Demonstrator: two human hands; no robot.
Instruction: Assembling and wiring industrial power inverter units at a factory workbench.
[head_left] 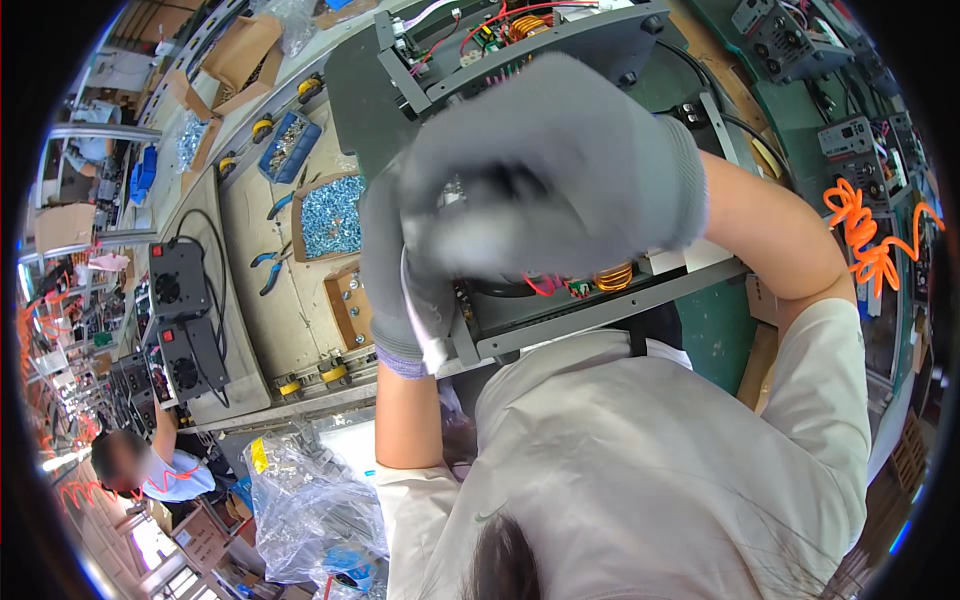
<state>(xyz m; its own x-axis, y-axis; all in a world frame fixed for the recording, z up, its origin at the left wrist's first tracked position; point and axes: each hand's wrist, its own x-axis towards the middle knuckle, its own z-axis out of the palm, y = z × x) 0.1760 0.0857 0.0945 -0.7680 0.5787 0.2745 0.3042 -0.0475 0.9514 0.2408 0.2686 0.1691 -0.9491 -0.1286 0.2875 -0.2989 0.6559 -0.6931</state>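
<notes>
My right hand (570,150), in a grey glove, is smeared by motion above an open dark metal chassis (610,316). Its fingers curl toward my left hand (385,260), also gloved in grey, at the chassis's left side. Blur and overlap hide both sets of fingers, so any grip cannot be made out. A thin white strip (425,325) runs down beside my left palm and wrist. Inside the near chassis a copper-coloured coil (614,277) and red wires show. Beyond my right hand lies another open chassis (545,48) with coils and wiring.
Left of my hands are a carton of small bluish screws (332,215), a blue parts bin (290,146), pliers (268,270) and a small hardware box (350,305). Black boxed units (180,280) stand further left. Orange coiled hoses (865,235) hang right. A co-worker (180,474) is at lower left.
</notes>
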